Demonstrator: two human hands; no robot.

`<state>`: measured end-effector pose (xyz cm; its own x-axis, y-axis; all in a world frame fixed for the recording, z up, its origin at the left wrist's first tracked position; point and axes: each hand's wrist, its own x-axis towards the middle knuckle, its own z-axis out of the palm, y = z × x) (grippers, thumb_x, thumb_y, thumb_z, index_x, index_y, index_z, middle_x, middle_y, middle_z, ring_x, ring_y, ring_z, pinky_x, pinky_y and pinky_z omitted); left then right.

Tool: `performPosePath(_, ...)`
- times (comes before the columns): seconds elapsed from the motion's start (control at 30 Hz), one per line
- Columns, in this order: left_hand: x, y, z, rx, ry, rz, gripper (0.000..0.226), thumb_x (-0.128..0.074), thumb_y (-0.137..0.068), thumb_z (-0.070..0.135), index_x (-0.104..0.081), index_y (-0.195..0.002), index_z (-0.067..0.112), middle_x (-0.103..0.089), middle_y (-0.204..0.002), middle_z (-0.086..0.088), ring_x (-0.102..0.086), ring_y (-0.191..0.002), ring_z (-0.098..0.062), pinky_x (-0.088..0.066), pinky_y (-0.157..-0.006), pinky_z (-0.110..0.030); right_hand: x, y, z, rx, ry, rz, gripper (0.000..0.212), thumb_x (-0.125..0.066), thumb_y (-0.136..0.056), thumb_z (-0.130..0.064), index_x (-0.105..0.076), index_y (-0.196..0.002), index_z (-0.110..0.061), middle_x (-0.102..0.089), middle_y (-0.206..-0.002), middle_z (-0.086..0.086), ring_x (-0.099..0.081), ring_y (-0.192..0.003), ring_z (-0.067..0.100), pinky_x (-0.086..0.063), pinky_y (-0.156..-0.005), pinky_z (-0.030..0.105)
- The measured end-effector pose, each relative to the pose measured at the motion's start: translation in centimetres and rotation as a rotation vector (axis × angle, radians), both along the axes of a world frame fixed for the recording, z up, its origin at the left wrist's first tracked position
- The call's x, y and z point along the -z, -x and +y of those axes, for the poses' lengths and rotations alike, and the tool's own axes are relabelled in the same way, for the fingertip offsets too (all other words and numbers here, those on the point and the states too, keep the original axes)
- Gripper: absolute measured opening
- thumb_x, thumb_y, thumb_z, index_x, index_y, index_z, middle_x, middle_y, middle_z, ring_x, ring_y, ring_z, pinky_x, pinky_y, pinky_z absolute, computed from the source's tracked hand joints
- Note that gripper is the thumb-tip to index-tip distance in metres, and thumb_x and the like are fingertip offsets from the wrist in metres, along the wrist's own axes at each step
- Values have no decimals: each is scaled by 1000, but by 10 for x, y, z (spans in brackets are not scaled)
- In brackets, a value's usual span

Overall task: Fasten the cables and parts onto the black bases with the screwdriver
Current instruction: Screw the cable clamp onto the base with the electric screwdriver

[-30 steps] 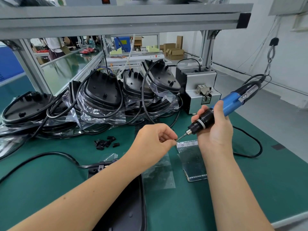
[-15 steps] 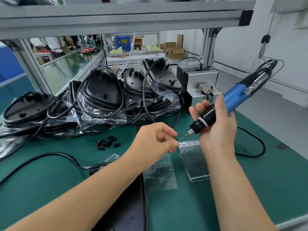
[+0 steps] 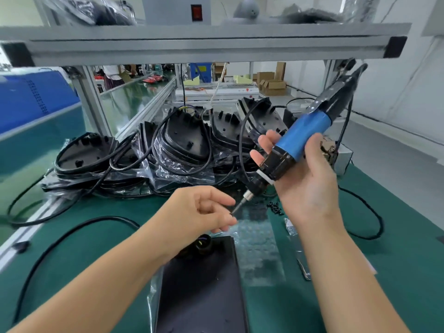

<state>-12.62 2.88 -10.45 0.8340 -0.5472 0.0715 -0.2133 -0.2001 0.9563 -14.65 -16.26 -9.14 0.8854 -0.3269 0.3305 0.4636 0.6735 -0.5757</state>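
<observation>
Overhead, a grey aluminium shelf frame (image 3: 206, 40) spanned the green bench mat (image 3: 396, 248), and both bare forearms reached in beneath it. The right hand (image 3: 305, 186) gripped the blue electric screwdriver (image 3: 301, 138), fingers curled round its black lower barrel with the fingertips showing past the far side, the tool tilted so that its thin bit (image 3: 237, 207) pointed down and toward the left. The left hand (image 3: 204, 212) was curled with thumb and forefinger brought together right at the tip of the bit; something tiny and dark sat at that point, but whether the fingers actually pinched a screw could not be told. Below the hands, near the front edge, a black base (image 3: 201, 284) lay flat on the mat with a round black fitting (image 3: 204, 242) at its far end, beside a clear plastic bag (image 3: 259, 251) spread on the mat. A black cable (image 3: 72, 234) looped across the mat on the left side. Farther back, a pile of black bases (image 3: 182, 140) wrapped in crumpled plastic and ringed with cables leaned against one another. Small black parts (image 3: 275, 207) were scattered just behind the right wrist, and the screwdriver's cord (image 3: 370, 212) curved over the mat on the right. A grey metal box (image 3: 341, 157) stood partly hidden behind the right hand.
</observation>
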Motion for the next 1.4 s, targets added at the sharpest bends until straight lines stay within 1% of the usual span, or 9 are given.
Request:
performPosePath(0.1,7,8,9,-24,20,-15,21,-73,-81,1,-68,-97,13,-74,-78,-10,-64,-66,-12,-50,-62,-17,-5,-3,6,-42,48,-47,34,-54,-93,-28,-53,-117,-5,-72,-102,14,-70,-99,30,-56,-84,42)
performPosePath(0.27,11,18,16,-36,10,-155,25,-74,-81,4,-67,-95,24,-73,-76,0,-67,-69,-12,-51,-66,-17,-14,-11,21,-55,-2,-61,26,-59,-89,-21,-56,-108,-3,-71,-90,13,-67,-74,20,-56,-75,32)
performPosePath(0.47,11,20,16,-159,-16,-238,26,-75,-81,12,-66,-95,32,-74,-77,7,-67,-74,-24,-56,-74,-32,-20,-13,20,-124,-45,-78,33,-58,-92,-24,-54,-120,-9,-64,-86,7,-61,-74,17,-54,-82,37)
performPosePath(0.7,10,20,20,-170,-104,-292,7,-70,-84,26,-71,-80,32,-68,-70,6,-55,-58,-2,-44,-57,-12,-15,-14,5,-254,-70,-136,60,-72,-77,-33,-54,-130,-11,-57,-86,5,-59,-78,15,-52,-89,51)
performPosePath(0.83,12,26,17,-185,-159,-398,10,-68,-86,27,-66,-80,36,-65,-70,17,-56,-59,-13,-46,-57,-16,-19,-11,2,-359,-20,-180,65,-80,-68,-38,-55,-126,-25,-59,-92,1,-58,-79,11,-54,-75,29)
performPosePath(0.97,15,24,13,-187,-197,-420,12,-65,-88,26,-66,-77,32,-61,-71,24,-51,-56,-6,-40,-57,-11,-28,-7,15,-128,79,-90,49,-61,-74,-48,-53,-115,-23,-55,-69,-6,-52,-57,6,-51,-63,24)
performPosePath(1.07,17,18,16,-145,-250,-407,13,-60,-91,26,-64,-82,34,-56,-83,33,-51,-73,10,-35,-67,-4,-35,-5,23,-89,128,-39,48,-55,-85,-59,-54,-108,-17,-57,-71,1,-56,-61,14,-53,-67,33)
performPosePath(1.2,18,10,23,-81,-268,-358,11,-56,-91,31,-62,-84,37,-61,-94,20,-53,-85,6,-35,-72,-8,-36,-7,28,-126,274,-84,42,-51,-93,-46,-53,-119,-13,-63,-81,8,-65,-75,23,-56,-82,47)
performPosePath(1.4,22,10,25,15,-310,-390,10,-57,-94,27,-60,-88,34,-60,-96,18,-52,-93,0,-36,-80,-9,-37,-16,47,-180,320,-122,62,-61,-74,-51,-55,-121,-10,-60,-76,2,-60,-63,14,-54,-64,29)
